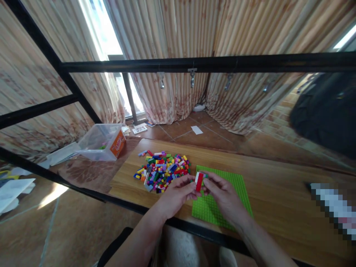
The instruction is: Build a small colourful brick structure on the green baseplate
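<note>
A clear box (102,155) stands off the left end of the table (278,193); then, on it, a loose brick pile (164,170). The left hand (179,191) and right hand (222,187) both pinch a red-and-white block (199,181) — over the green baseplate (207,207), partly hiding it — and farther right lies a pixelated object (333,205).

Place: a room of the household sort, evidently a home.
Window dressing: floor-length patterned curtains (189,37), pleated, beyond the far edge of my wood-grain table (278,193); daylight through a window (114,33) between them.
Flooring: brown tiles (27,230); a patterned rug (80,173) off the table's left edge.
Fittings: one black frame (250,63) of bars, crossing before me.
Playthings: coloured toy bricks (164,170), heaped towards the left edge; one green baseplate (208,207), reaching towards my near edge; one clear plastic tub (91,137), orange label, past the left edge.
Sundries: printed papers (139,128), floor, beyond the far left corner.
</note>
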A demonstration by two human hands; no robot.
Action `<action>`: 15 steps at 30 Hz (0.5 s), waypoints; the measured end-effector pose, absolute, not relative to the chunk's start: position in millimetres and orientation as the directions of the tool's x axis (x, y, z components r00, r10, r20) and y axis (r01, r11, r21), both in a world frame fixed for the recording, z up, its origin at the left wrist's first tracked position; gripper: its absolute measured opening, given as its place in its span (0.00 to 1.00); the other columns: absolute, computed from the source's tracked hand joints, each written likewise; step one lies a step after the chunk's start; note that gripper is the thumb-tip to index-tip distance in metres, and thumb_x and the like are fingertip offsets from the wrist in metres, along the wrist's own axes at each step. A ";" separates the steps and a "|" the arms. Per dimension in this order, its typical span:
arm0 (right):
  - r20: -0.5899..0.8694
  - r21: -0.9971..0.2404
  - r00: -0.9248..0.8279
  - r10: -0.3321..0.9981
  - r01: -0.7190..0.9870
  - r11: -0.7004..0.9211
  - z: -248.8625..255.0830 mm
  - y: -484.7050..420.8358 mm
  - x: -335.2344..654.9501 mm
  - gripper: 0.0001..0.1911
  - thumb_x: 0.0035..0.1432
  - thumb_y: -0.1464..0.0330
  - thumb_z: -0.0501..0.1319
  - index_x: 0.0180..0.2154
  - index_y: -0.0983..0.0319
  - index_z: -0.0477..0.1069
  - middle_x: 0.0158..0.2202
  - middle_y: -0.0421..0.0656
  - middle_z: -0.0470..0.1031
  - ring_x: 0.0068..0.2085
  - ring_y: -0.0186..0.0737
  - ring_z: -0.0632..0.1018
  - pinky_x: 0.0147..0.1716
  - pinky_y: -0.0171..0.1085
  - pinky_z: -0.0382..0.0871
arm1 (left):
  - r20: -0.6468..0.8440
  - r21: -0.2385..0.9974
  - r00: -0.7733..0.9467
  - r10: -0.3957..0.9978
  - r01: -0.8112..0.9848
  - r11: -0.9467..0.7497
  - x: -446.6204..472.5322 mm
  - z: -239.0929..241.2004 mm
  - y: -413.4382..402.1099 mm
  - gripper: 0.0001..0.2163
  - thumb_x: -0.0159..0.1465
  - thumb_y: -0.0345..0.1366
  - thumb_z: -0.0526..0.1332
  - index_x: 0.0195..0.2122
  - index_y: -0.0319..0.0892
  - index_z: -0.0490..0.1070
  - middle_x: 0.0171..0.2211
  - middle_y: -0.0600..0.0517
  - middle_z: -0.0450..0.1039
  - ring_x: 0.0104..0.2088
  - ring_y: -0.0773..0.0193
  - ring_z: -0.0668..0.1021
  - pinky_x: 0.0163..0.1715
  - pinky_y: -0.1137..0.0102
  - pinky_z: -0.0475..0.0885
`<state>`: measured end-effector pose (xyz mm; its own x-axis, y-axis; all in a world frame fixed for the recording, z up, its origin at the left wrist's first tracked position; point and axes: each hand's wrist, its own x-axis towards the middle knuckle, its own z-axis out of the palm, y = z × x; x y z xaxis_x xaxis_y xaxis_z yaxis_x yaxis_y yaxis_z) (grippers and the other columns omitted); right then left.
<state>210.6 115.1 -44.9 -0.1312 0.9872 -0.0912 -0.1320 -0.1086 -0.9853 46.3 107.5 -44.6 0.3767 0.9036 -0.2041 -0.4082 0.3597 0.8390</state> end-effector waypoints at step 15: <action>-0.043 -0.996 -0.062 0.997 -0.072 -0.047 -56.4 122.8 224.0 0.19 0.47 0.53 0.69 0.31 0.62 0.76 0.25 0.39 0.74 0.27 0.34 0.71 0.30 0.36 0.67 | -0.032 0.998 0.131 0.991 -0.048 0.039 92.5 -66.8 117.4 0.13 0.65 0.48 0.55 0.32 0.43 0.65 0.25 0.56 0.65 0.25 0.68 0.69 0.27 0.72 0.64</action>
